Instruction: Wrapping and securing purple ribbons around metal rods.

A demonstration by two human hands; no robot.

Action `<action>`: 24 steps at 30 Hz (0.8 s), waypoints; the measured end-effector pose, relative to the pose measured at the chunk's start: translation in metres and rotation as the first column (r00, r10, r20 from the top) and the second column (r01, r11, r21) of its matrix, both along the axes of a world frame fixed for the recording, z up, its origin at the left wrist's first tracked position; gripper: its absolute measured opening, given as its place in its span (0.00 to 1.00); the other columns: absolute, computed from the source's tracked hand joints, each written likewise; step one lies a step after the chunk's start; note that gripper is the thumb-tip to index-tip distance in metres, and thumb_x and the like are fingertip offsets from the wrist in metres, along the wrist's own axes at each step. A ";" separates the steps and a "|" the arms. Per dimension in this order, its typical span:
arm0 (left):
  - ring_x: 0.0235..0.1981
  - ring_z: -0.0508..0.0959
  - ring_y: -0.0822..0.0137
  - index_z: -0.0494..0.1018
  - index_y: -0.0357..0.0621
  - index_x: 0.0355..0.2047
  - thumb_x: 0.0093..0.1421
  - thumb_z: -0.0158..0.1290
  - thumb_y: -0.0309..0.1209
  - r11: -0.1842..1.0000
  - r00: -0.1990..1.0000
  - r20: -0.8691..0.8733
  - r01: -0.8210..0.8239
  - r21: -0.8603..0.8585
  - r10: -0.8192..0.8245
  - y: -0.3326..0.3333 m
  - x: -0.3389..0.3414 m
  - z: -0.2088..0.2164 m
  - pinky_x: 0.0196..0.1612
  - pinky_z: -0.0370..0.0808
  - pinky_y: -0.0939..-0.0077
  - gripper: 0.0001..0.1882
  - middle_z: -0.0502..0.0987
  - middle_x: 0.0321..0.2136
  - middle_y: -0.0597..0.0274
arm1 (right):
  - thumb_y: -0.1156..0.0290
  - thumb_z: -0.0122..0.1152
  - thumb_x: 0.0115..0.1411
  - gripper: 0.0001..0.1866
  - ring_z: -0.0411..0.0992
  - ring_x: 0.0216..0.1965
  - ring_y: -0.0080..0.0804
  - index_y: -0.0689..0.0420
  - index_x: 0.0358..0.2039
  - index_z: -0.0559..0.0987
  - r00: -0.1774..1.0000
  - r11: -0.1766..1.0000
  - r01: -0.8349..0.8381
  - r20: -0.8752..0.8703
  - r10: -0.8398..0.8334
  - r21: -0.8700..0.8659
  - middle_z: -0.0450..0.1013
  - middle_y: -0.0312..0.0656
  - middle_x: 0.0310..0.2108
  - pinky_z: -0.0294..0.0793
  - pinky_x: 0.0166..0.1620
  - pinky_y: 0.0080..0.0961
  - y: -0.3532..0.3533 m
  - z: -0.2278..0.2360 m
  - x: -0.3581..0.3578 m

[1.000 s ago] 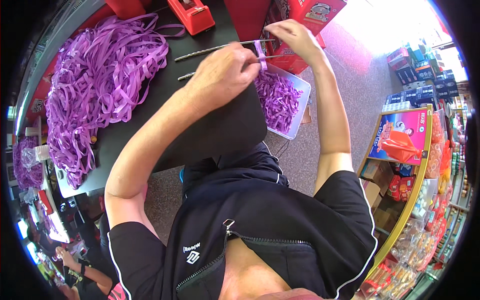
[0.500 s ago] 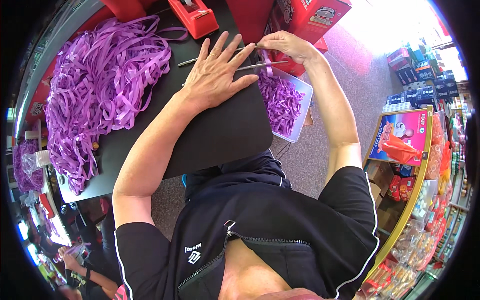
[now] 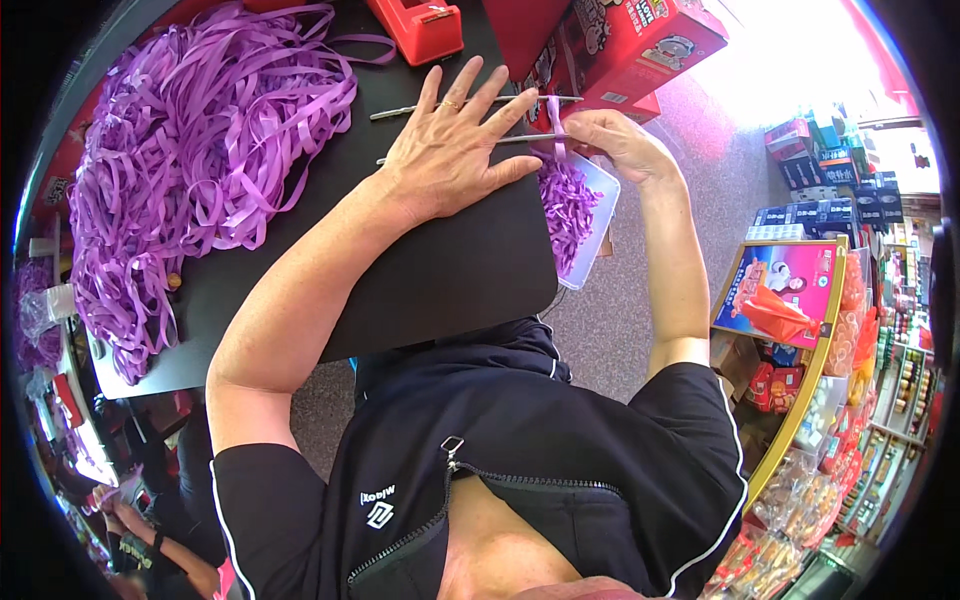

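Observation:
My left hand (image 3: 450,150) lies flat with fingers spread across two thin metal rods, pressing them on the black tabletop. The upper rod (image 3: 390,114) and the lower rod (image 3: 525,139) run side by side past the table's right edge. A purple ribbon (image 3: 556,115) crosses both rods near their right ends. My right hand (image 3: 625,145) is closed, its fingertips beside the ribbon and the lower rod's end; what they pinch is hidden. Below, a clear plastic bin (image 3: 600,225) holds many short purple ribbon pieces (image 3: 568,210).
A big heap of long purple ribbon (image 3: 200,150) covers the table's left side. A red tape dispenser (image 3: 420,28) stands at the back, with red boxes (image 3: 640,50) to its right. Shelves of packaged goods line the right. Another person's hands (image 3: 125,515) show at lower left.
My right hand has moved from the upper rod's tip down and right to the lower rod's end. The ribbon now shows across both rods. My left hand stays flat; the whole view has shifted slightly.

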State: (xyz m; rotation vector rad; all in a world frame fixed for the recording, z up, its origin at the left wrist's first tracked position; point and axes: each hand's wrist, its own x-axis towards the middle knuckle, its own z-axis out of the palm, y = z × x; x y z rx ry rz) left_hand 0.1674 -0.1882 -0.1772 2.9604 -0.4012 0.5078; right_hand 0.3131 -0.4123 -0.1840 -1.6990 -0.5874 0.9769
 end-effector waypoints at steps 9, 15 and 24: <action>0.67 0.45 0.51 0.49 0.60 0.66 0.60 0.31 0.65 1.000 1.000 0.012 -0.005 -0.008 0.005 0.002 0.000 -0.002 0.67 0.38 0.47 0.39 0.51 0.65 0.52 | 0.66 0.62 0.56 0.10 0.70 0.27 0.16 0.60 0.31 0.80 0.989 0.999 0.008 -0.147 -0.004 0.032 0.74 0.32 0.26 0.67 0.34 0.14 0.009 0.003 -0.001; 0.67 0.45 0.51 0.49 0.57 0.66 0.60 0.30 0.65 1.000 1.000 -0.004 -0.001 -0.026 0.001 0.000 -0.001 -0.003 0.67 0.38 0.47 0.40 0.52 0.65 0.52 | 0.63 0.63 0.56 0.15 0.72 0.33 0.19 0.62 0.37 0.80 0.998 0.998 -0.038 -0.050 0.036 -0.049 0.77 0.36 0.32 0.69 0.41 0.16 0.000 0.010 0.009; 0.67 0.47 0.52 0.50 0.54 0.66 0.61 0.32 0.63 1.000 1.000 0.011 -0.009 -0.024 0.009 0.003 -0.001 -0.003 0.67 0.39 0.48 0.39 0.53 0.64 0.52 | 0.66 0.59 0.59 0.17 0.73 0.42 0.24 0.65 0.45 0.76 0.976 0.998 -0.047 0.215 0.038 0.038 0.76 0.41 0.39 0.69 0.49 0.19 0.038 0.021 0.024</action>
